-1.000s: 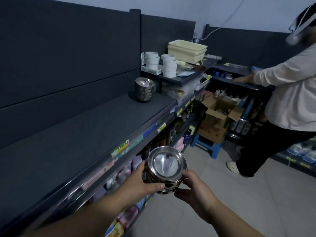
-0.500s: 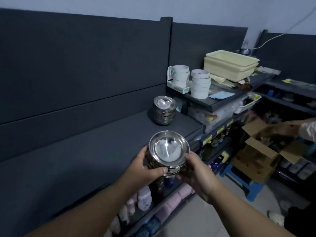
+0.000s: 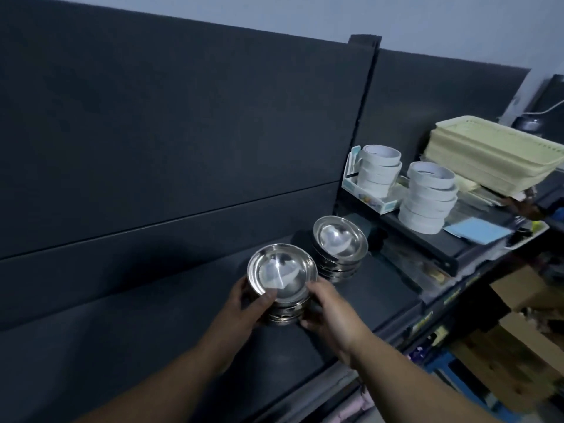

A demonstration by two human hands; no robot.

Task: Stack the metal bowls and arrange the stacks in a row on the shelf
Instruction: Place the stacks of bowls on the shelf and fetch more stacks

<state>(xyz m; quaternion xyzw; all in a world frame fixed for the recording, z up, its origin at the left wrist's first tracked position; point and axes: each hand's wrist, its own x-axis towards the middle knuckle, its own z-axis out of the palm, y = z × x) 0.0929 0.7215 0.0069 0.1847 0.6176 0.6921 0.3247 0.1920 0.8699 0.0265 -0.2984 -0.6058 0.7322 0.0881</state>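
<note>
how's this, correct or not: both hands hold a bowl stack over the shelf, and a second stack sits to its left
Not quite: the head view shows the second stack to the right of the held stack, not its left. The left hand and right hand do hold that stack over the shelf.

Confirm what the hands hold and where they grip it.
Stack of metal bowls, gripped by its sides: left hand on the left, thumb at the top rim; right hand on the right.

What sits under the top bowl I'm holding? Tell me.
More stacked metal bowls, only their rims showing between the left hand and right hand; their insides are covered.
</note>
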